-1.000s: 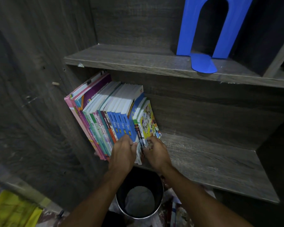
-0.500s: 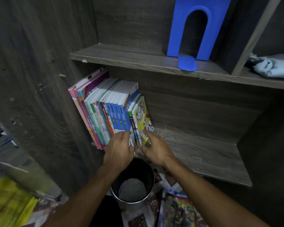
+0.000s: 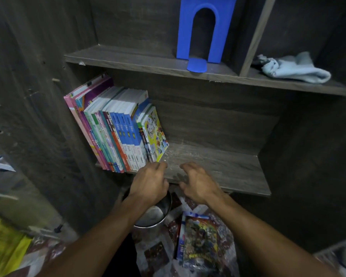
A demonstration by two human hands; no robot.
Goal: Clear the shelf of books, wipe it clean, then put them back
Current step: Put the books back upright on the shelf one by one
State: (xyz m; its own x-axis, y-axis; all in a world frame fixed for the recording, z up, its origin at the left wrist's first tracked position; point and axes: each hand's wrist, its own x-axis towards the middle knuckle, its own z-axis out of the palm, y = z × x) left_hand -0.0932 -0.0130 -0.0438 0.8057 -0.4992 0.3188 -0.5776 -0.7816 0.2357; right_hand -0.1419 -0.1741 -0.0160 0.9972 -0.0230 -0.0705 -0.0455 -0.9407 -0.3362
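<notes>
A row of colourful books [image 3: 116, 130] leans to the left against the side wall on the lower wooden shelf [image 3: 218, 166]. My left hand [image 3: 149, 183] hovers at the shelf's front edge, just below the rightmost yellow book [image 3: 155, 134], fingers loosely bent and holding nothing. My right hand [image 3: 198, 184] is beside it, a little to the right, fingers relaxed over the bare shelf board and empty. A light blue cloth [image 3: 294, 68] lies crumpled on the upper shelf at the right. A blue bookend [image 3: 203, 33] stands on the upper shelf.
Under the shelf stands a round metal bin [image 3: 154, 214] on the floor. A book with a colourful cover [image 3: 200, 242] lies on the floor to its right. Yellow material [image 3: 4, 246] lies at the lower left. A vertical divider [image 3: 254, 35] splits the upper shelf.
Both hands have let go of the books' lower edges and drawn back to the right along the shelf's front edge. The view has tilted, bringing the cloth and the floor book into sight.
</notes>
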